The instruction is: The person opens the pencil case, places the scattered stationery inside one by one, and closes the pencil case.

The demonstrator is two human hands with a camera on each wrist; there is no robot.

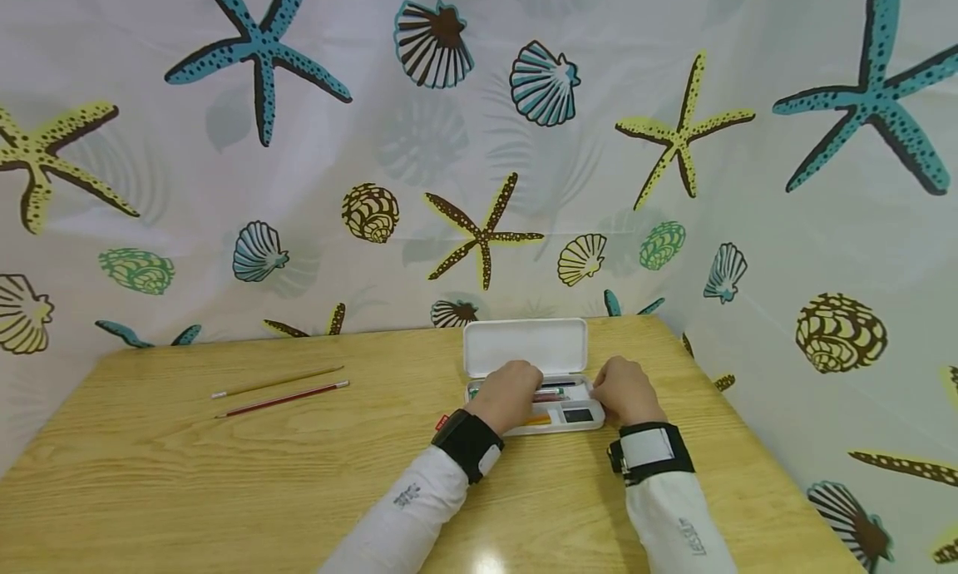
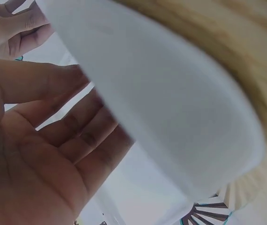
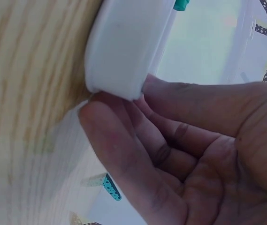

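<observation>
A white pencil case (image 1: 511,432) lies on the table with its lid (image 1: 525,347) raised at the back. Inside show pens (image 1: 552,395), a yellow item (image 1: 537,420) and a dark rectangular block (image 1: 578,415). My left hand (image 1: 511,396) reaches over the left part of the case. In the left wrist view its fingers (image 2: 98,140) go past the front wall into the case, tips hidden; whether they hold anything I cannot tell. My right hand (image 1: 623,389) grips the case's right end, the thumb (image 3: 189,101) at the rim and the fingers (image 3: 119,136) against the outside.
A yellow pencil (image 1: 279,381) and a dark red pencil (image 1: 283,398) lie side by side on the wooden table (image 1: 224,491), left of the case. A cloth (image 1: 314,158) printed with shells and starfish hangs behind the table and along its right side.
</observation>
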